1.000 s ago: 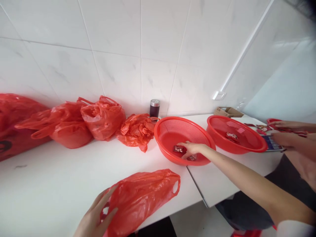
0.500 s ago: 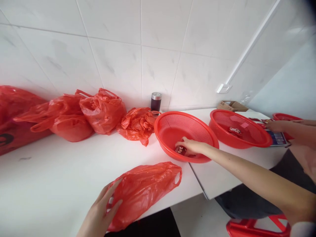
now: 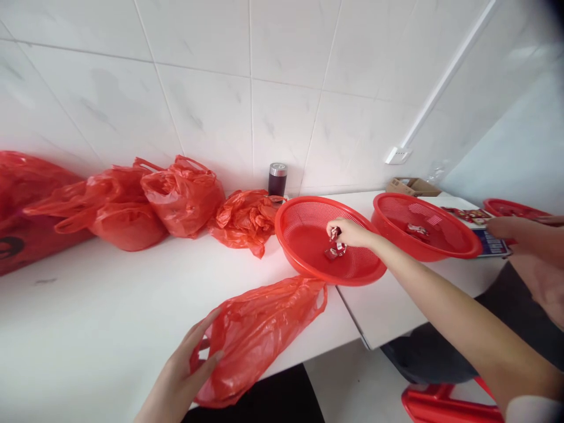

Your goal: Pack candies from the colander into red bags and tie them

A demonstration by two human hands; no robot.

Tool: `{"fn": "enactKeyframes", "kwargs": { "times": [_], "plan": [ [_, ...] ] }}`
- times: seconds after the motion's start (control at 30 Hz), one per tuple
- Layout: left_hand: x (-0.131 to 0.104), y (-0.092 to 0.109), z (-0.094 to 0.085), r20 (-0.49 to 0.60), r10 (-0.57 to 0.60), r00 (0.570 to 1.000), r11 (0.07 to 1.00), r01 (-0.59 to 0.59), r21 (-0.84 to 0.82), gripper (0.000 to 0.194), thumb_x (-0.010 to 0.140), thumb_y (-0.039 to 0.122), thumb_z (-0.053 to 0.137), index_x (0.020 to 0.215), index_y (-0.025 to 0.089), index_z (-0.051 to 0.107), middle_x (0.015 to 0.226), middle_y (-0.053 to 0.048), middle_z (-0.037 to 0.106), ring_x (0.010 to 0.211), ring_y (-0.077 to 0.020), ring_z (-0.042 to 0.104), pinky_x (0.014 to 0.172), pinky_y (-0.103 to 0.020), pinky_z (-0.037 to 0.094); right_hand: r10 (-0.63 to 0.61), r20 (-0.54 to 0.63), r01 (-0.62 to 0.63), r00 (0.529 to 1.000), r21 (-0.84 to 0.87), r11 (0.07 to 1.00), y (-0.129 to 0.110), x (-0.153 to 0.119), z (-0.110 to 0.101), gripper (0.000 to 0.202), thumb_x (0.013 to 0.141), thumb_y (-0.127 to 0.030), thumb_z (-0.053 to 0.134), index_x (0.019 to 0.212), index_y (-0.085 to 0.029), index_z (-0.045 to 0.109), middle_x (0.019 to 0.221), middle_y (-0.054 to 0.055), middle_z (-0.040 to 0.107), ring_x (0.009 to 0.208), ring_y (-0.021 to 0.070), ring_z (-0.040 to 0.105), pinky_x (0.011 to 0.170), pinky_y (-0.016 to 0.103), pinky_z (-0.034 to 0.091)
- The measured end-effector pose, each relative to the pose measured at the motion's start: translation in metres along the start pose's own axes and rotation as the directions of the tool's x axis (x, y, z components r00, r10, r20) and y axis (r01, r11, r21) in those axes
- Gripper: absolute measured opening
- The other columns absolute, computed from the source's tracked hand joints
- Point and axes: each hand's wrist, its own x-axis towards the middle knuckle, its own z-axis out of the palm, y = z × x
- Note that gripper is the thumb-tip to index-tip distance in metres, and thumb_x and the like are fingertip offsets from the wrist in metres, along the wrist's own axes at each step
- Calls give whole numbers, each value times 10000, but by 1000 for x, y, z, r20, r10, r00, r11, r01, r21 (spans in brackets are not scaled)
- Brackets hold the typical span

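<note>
My left hand [image 3: 187,358] holds the near end of a red plastic bag [image 3: 259,335], thumb and fingers apart at its mouth. The bag lies flattened along the table's front edge, its far end touching a red plastic colander [image 3: 286,258]. Inside that colander, my right hand [image 3: 352,233] pinches a small dark red wrapped packet [image 3: 335,232]. Just below the fingers, a few more red and white packets [image 3: 333,251] rest on the colander's bottom.
Several filled red bags [image 3: 185,200] and a crumpled red bag [image 3: 247,220] line the wall, beside a dark tumbler [image 3: 277,181]. To the right stand a second colander [image 3: 423,247] with packets and a cardboard box [image 3: 414,187]. Another person's hand [image 3: 506,226] is beyond, near a red stool [image 3: 449,402].
My right hand has lifted slightly and moved right inside the colander, uncovering packets below it. The bag's far end has shifted up against the colander. The other person's hand has moved slightly right.
</note>
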Motion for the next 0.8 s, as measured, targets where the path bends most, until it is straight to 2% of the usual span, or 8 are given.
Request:
{"fn": "enactKeyframes", "kwargs": {
  "times": [0.13,0.27,0.37,0.47,0.53,0.67,0.73,0.8],
  "plan": [
    [4,13,5,13,-11,1000,1000,11,-4,574,873,409,556,1424,360,400,1514,-39,379,1190,-261,574,981,-376,497,-191,-75,203,979,219,954,-73,-24,19,213,731,-21,514,826,-210,532,874,2,588,790,139,581,684,241,458],
    [7,32,14,42,-42,998,997,45,-65,664,839,378,601,1455,327,358,1519,-63,372,1175,-255,577,973,-363,492,-521,-108,517,847,398,758,-140,-53,87,196,759,-60,613,861,-213,544,976,16,570,895,150,586,821,277,469],
    [7,41,14,24,-61,998,993,63,-102,741,804,369,644,1474,290,337,1312,-85,592,1103,-245,612,924,-341,506,-552,155,524,819,190,830,-151,-59,147,234,757,-11,568,895,-198,591,1065,46,532,822,130,574,732,245,469],
    [5,40,5,-34,-76,997,991,71,-110,796,803,395,646,1499,259,285,929,-44,711,875,-211,670,786,-303,542,-455,304,498,837,-79,864,-143,-56,171,295,786,-45,542,1026,-190,634,1084,94,553,870,193,591,711,287,472],
    [2,39,-3,-60,-62,996,993,56,-107,784,813,403,639,1499,263,286,872,-31,705,840,-201,670,767,-292,545,-421,346,473,839,-79,878,-141,-56,157,416,803,-112,580,1195,-250,603,1176,98,557,955,230,603,761,319,486],
    [-9,46,-7,-133,-4,991,985,-19,-173,649,790,410,669,1400,322,466,1280,-60,614,935,-207,655,829,-298,549,-511,262,483,819,166,860,-142,-56,90,430,875,-282,582,1292,-373,534,1425,9,441,1224,214,500,946,315,452],
    [-13,55,-3,-178,-7,984,964,-40,-264,607,779,414,682,1358,348,510,1417,-43,512,987,-225,646,805,-296,569,-445,105,425,889,171,889,-127,-46,60,379,924,-286,491,1297,-345,518,1334,12,528,1176,179,535,929,306,465],
    [-15,60,2,-211,-25,977,942,-47,-332,609,779,413,686,1356,365,497,1439,-30,490,1058,-242,629,832,-307,570,-231,27,231,973,-16,973,-96,-31,42,403,924,-280,477,1325,-320,482,1348,46,505,1173,196,530,929,332,455]
  ]
}}
